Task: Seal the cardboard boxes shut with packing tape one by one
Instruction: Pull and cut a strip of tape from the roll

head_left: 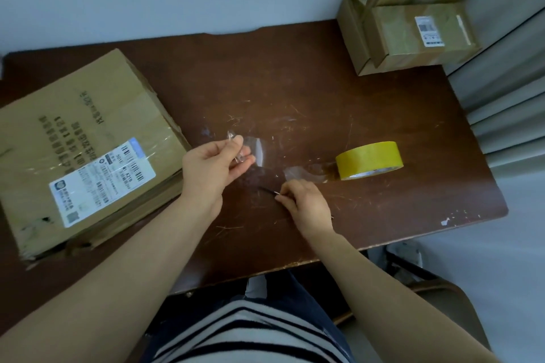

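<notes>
A yellow roll of packing tape [369, 160] lies on the brown table [295, 82], with a clear strip [303, 171] pulled out to its left. My left hand [213, 166] pinches a cut, crumpled piece of clear tape [249, 147] above the table's middle. My right hand [306, 205] grips a thin dark tool [267, 190], which could be a blade or small scissors, just below the pulled strip. A large flat cardboard box [85, 150] with a white shipping label lies at the left, beside my left hand.
Three smaller taped cardboard boxes [413, 32] are stacked at the table's back right corner against the wall. A chair [442, 298] stands under the table's near right edge. The table's front edge runs close to my body.
</notes>
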The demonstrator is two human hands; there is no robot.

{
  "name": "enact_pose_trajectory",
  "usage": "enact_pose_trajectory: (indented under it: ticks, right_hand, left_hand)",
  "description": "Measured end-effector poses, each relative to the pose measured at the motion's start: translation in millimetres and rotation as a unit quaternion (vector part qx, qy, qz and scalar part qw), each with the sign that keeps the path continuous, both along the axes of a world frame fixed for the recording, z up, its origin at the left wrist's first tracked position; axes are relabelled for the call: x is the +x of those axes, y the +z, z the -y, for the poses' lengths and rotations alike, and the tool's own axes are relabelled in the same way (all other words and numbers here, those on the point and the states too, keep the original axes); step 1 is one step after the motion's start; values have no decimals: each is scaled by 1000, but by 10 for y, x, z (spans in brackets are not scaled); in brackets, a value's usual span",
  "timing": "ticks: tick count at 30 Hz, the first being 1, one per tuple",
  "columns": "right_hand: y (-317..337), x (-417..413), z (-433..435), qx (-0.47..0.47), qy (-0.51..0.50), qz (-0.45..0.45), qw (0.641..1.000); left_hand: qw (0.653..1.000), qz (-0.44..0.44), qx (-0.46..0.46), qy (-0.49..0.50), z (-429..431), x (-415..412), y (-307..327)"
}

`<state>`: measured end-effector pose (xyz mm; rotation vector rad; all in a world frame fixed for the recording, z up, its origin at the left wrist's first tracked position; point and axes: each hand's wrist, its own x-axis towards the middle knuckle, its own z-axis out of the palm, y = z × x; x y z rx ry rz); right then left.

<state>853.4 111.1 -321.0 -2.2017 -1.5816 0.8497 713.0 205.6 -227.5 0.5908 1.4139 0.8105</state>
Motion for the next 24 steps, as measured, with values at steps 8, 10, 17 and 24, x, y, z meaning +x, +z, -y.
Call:
enact_pose_trajectory:
  ticks: [8,10,17,24]
  right_hand:
    - [581,-277,-329,-59,-203,-459,863]
    - [792,-361,-481,-142,-155,-584,784]
    - [1159,-791,-827,-56,-115,-554,823]
    - [1264,-1534,-1281,-82,27,-467,880]
  left_hand:
    - [999,43,4,-23,36,-369,229]
    - [999,53,10,-5,67,-466,287]
    - [991,90,36,96,114,-985,467]
    - [972,57,42,225,134,-1651,477]
